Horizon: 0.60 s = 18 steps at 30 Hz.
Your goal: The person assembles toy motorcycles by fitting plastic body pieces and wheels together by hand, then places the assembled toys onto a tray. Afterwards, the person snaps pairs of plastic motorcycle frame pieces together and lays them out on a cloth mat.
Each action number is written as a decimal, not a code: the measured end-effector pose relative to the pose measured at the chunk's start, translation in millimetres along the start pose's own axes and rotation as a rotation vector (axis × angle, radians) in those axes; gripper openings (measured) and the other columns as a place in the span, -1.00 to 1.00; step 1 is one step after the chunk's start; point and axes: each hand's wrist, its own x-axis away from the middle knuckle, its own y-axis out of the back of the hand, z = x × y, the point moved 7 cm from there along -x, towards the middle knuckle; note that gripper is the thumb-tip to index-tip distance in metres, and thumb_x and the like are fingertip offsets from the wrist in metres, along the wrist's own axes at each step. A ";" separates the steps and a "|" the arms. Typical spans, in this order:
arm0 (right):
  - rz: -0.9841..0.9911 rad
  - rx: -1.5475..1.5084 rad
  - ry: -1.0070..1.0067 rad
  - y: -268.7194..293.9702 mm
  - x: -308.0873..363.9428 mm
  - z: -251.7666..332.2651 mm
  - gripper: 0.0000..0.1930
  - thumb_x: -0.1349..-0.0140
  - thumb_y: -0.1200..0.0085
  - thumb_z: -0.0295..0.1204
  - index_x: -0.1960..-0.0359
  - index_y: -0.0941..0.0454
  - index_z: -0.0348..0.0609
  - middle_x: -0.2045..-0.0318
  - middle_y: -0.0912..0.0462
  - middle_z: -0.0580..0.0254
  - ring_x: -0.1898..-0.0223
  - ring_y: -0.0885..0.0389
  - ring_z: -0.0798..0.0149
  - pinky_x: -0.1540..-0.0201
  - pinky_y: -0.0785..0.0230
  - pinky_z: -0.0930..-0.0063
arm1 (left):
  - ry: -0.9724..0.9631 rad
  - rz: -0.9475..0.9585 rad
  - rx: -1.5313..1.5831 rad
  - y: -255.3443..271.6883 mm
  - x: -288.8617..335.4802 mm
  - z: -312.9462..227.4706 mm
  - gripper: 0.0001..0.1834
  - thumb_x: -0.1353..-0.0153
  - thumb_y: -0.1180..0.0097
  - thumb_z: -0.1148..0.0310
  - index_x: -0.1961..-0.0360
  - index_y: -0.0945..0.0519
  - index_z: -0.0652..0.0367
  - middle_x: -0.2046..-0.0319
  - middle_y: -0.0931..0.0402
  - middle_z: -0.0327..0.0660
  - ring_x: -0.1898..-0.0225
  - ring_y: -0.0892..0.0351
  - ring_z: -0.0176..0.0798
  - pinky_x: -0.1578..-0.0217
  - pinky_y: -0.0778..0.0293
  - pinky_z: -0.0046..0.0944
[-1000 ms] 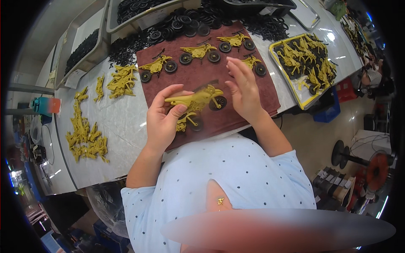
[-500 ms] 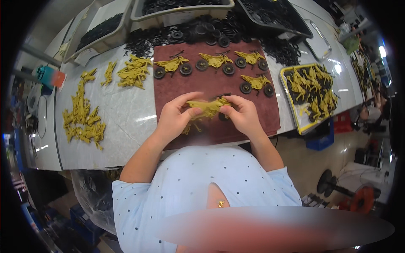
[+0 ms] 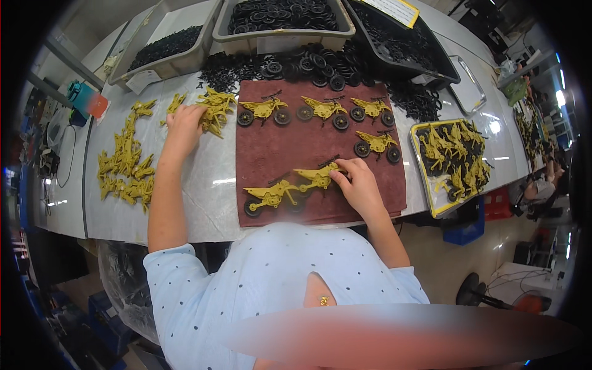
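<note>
My right hand (image 3: 356, 185) pinches the front end of a yellow toy motorcycle body (image 3: 313, 177) with a black handlebar, low over the dark red cloth (image 3: 280, 145). Just left of it lies another yellow motorcycle body (image 3: 269, 196) with a black wheel beside its rear. My left hand (image 3: 185, 126) has reached to a small pile of yellow body parts (image 3: 217, 111) on the table. Its fingers are bent and close together; whatever is under the fingertips is hidden. Several toy motorcycles (image 3: 323, 108) with two black wheels each lie on the cloth's far and right parts.
Three bins of black parts stand at the back, the middle bin (image 3: 280, 37) full of wheels. Loose black wheels (image 3: 317, 63) spill before it. A larger heap of yellow parts (image 3: 126, 163) lies at left. On the right is a yellow-rimmed tray (image 3: 439, 209) of yellow and black pieces.
My left hand has let go of the yellow body and moved far left to the pile. My right hand keeps its hold, slightly lower. The view has shifted.
</note>
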 end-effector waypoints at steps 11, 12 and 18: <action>-0.254 0.031 -0.019 58.7 -0.9 -18.9 -0.69 -0.27 -0.09 -0.35 0.05 -0.52 -0.32 0.29 -0.60 0.14 0.27 -0.60 0.26 0.24 -0.44 0.50 | -0.086 0.060 0.447 42.1 -12.2 -29.9 -0.79 -0.05 -0.13 0.63 0.24 -0.52 0.32 0.35 -0.48 -0.12 0.29 -0.51 -0.13 0.26 -0.40 -0.26; -0.239 -0.217 -0.124 65.6 -3.5 -25.5 -0.70 -0.31 -0.04 -0.35 0.04 -0.52 -0.31 0.30 -0.61 0.17 0.27 -0.58 0.33 0.25 -0.42 0.55 | -0.125 0.009 0.551 55.8 -15.5 -55.2 -0.80 -0.07 -0.10 0.65 0.23 -0.51 0.34 0.37 -0.47 -0.10 0.33 -0.52 -0.15 0.31 -0.43 -0.29; 0.017 -0.776 -0.189 84.2 -22.6 -22.1 -0.65 -0.33 -0.02 -0.39 -0.07 -0.41 -0.33 0.40 -0.61 0.29 0.41 -0.51 0.51 0.34 -0.36 0.66 | -0.188 0.504 0.972 12.3 -35.7 -248.2 -0.72 -0.16 -0.12 0.49 0.09 -0.51 0.32 0.26 -0.57 -0.05 0.27 -0.56 -0.21 0.24 -0.46 -0.28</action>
